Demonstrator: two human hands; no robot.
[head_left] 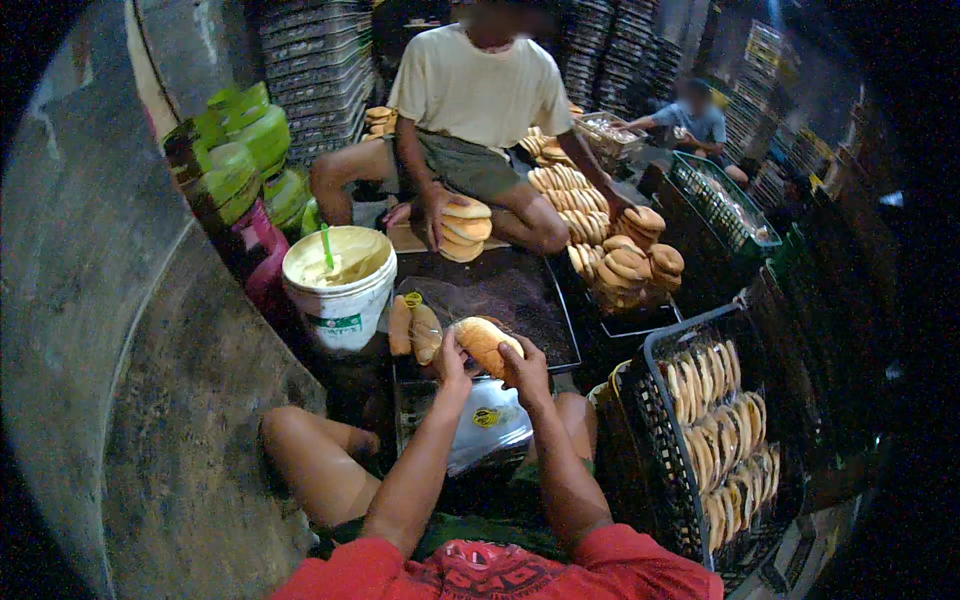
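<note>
A golden-brown bread roll (486, 343) is held between my two hands above the near edge of a dark tray (535, 300). My left hand (453, 364) grips its left end, and my right hand (525, 366) closes around its right end. Whether a thin clear bag covers this roll, I cannot tell. Below my wrists lies a stack of clear plastic bags (462, 440) with a yellow print. Just left of my left hand, two elongated rolls (425, 335) rest on the tray, apparently in clear wrapping.
A white bucket of pale cream (340, 310) with a green-handled tool stands left. Across the tray a seated person (478, 100) holds several round breads (464, 228). More breads (625, 265) are piled at right, near a black crate of packed breads (650, 400). Green gas cylinders (255, 135) stand behind.
</note>
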